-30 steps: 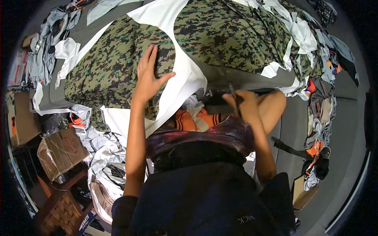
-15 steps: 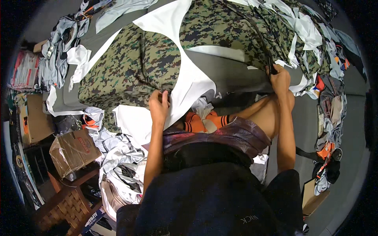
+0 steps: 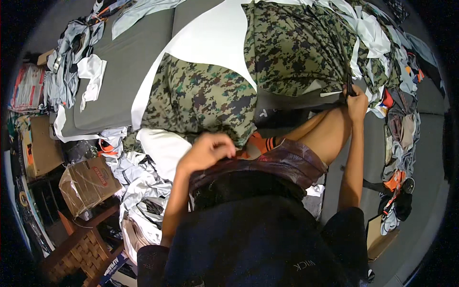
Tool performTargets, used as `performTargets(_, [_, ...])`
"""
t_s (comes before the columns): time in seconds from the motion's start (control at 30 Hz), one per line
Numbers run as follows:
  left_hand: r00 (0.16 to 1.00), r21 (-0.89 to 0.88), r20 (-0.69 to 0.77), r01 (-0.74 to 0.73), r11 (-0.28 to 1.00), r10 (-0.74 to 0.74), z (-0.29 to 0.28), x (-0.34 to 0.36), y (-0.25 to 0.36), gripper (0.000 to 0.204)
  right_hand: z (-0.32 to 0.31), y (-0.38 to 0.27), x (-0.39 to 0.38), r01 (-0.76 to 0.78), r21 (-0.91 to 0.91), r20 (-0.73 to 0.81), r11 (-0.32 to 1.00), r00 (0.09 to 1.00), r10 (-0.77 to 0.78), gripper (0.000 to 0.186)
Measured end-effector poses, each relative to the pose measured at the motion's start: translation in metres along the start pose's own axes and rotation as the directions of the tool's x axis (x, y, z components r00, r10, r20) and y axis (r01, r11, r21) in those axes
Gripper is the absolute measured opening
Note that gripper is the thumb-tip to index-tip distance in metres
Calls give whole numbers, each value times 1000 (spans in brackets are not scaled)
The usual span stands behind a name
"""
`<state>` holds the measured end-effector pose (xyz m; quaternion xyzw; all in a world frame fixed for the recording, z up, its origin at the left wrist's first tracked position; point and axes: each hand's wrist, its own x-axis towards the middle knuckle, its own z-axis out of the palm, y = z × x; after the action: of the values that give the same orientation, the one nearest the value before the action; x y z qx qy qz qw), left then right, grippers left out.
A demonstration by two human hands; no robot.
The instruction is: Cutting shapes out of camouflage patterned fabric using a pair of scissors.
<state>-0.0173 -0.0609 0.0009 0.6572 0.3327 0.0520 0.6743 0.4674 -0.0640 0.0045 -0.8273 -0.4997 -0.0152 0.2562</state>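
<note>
A large green camouflage-print fabric [image 3: 203, 95] with white panels [image 3: 210, 40] is spread in front of me over a grey cushioned surface. My right hand [image 3: 357, 103] is closed on the fabric's right part, at a dark strip along its edge near my bare knee. My left hand [image 3: 206, 152] is lifted over my lap, just below the near edge of the left camouflage part. Its fingers are loosely curled, with a gap at the thumb and no cloth visible in them. Orange-and-black striped cloth [image 3: 260, 143] shows between the fabric and my patterned shorts [image 3: 296, 165].
White and grey garments [image 3: 148, 186] are heaped at my left, beside a cardboard box [image 3: 90, 185] and a woven wooden chair [image 3: 79, 253]. More clothes [image 3: 401, 134] lie in a row along the right. A white scrap [image 3: 92, 76] rests on the grey cushion [image 3: 129, 67].
My left hand has released the fabric and moved down towards my lap. My right hand has shifted slightly right with its edge. The camouflage and white cloth has been drawn rightwards, baring more grey cushion.
</note>
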Motion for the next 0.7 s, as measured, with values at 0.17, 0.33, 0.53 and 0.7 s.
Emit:
performTargets(0.17, [546, 436, -712, -150, 887, 442, -70, 46, 30, 20, -15, -67, -63, -66, 249, 134, 966, 990, 33, 19])
performTargets(0.33, [642, 649, -483, -195, 735, 596, -66, 104, 33, 40, -10, -102, -135, -255, 679, 591, 689, 747, -306, 7])
performTargets(0.53, [703, 902, -382, 142, 408, 600, -60, 122, 14, 82, -9, -88, -147, -396, 558, 789, 729, 524, -319, 19])
performTargets(0.7, [728, 884, -445, 266, 383, 522, -74, 105, 10, 100, -13, -87, -136, -408, 518, 823, 752, 478, -308, 25])
